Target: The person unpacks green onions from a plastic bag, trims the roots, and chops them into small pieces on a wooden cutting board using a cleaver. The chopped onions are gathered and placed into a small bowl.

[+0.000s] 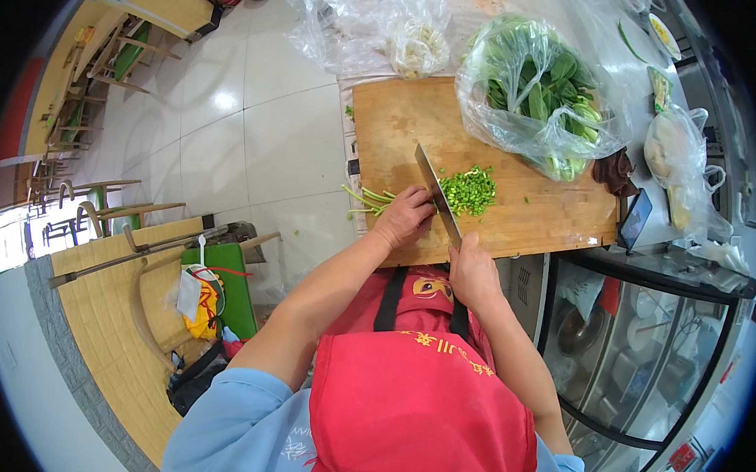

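Note:
My right hand grips the handle of a cleaver, its blade standing on edge on a wooden cutting board. Curled over a bunch of thin green stalks, my left hand presses its knuckles close to the blade's left face. The uncut stalk ends stick out past that hand toward the board's left edge. On the blade's other side lies a heap of finely chopped green pieces. My fingers hide the part of the stalks nearest the blade.
A clear plastic bag of leafy greens covers the board's far right corner. Beyond the board sits a bag of pale sprouts. To the right are a dark crumpled item, a propped phone and bagged food. A glass-fronted cabinet stands below.

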{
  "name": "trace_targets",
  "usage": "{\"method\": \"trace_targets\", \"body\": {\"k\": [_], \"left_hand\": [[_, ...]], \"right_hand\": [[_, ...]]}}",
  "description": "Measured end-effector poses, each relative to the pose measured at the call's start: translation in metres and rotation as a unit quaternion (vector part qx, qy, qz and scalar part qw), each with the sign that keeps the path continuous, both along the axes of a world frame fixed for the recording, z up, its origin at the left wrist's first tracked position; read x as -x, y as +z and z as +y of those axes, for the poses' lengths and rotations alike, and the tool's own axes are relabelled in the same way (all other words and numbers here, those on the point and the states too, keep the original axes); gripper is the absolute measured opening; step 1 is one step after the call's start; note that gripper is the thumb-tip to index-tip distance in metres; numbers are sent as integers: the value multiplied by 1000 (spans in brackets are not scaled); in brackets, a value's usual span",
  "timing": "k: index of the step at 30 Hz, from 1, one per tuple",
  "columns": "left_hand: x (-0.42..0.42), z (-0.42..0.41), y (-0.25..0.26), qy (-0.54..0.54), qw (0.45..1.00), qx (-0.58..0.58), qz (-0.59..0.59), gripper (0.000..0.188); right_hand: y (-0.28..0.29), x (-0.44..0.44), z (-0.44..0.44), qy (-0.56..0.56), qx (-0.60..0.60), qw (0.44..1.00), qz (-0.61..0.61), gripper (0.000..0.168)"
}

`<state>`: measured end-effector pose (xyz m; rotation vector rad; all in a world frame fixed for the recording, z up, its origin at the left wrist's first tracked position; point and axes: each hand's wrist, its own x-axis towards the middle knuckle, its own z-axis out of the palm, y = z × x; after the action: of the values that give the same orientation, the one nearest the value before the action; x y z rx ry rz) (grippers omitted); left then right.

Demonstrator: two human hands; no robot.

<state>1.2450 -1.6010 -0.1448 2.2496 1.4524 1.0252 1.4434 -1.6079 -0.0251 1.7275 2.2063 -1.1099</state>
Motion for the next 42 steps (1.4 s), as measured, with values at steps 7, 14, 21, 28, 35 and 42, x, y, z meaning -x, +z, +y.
{"method": "trace_targets", "body": {"k": [7,14,21,28,35,42], "left_hand": [[1,2,1,1,1000,5,-12,22],[-5,4,4,9,1000,-1,-23,23],[-30,27,1,-6,1000,4,-26,26],[-26,13,20,28,1000,7,2,33],[-9,10,14,0,998,49,33,35],[-11,15,3,1,997,48,52,27]], "right_hand": [[-23,13,2,0,-15,1000,-11,30],[-51,7,12,-34,-48,997,39,31],[-47,-17,31,-26,-87,995,30,31],[-47,-15,24,-22,-87,993,77,30],[-29,-15,26,-10,-71,997,36,28],[-4,-15,13,-10,-70,997,18,28]]}}
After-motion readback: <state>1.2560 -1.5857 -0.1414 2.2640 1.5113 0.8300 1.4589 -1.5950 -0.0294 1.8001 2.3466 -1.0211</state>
